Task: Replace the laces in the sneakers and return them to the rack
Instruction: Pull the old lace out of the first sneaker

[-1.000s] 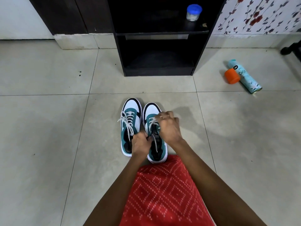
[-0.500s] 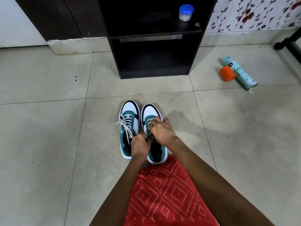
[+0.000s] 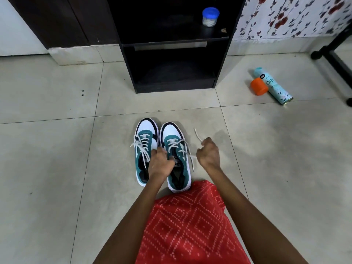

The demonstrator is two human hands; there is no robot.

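Observation:
Two teal, white and black sneakers stand side by side on the floor tiles, toes pointing at the rack. The left sneaker [image 3: 143, 138] is laced with a white lace. My left hand [image 3: 160, 162] grips the tongue area of the right sneaker [image 3: 174, 134]. My right hand [image 3: 208, 153] is to the right of that shoe and pinches its white lace [image 3: 198, 137], whose free tip sticks up above the fist. The lace runs from the front eyelets across to my right hand.
The black shoe rack [image 3: 171, 54] stands straight ahead with an open lower shelf and a blue-lidded jar [image 3: 210, 16] on the upper shelf. A teal spray can [image 3: 274, 87] and an orange cap [image 3: 258, 88] lie on the floor at right. My red-patterned knee [image 3: 190, 225] is below.
My right hand has left the top of the right sneaker and moved out to the right, drawing the lace out with it. My left hand stays on the shoe.

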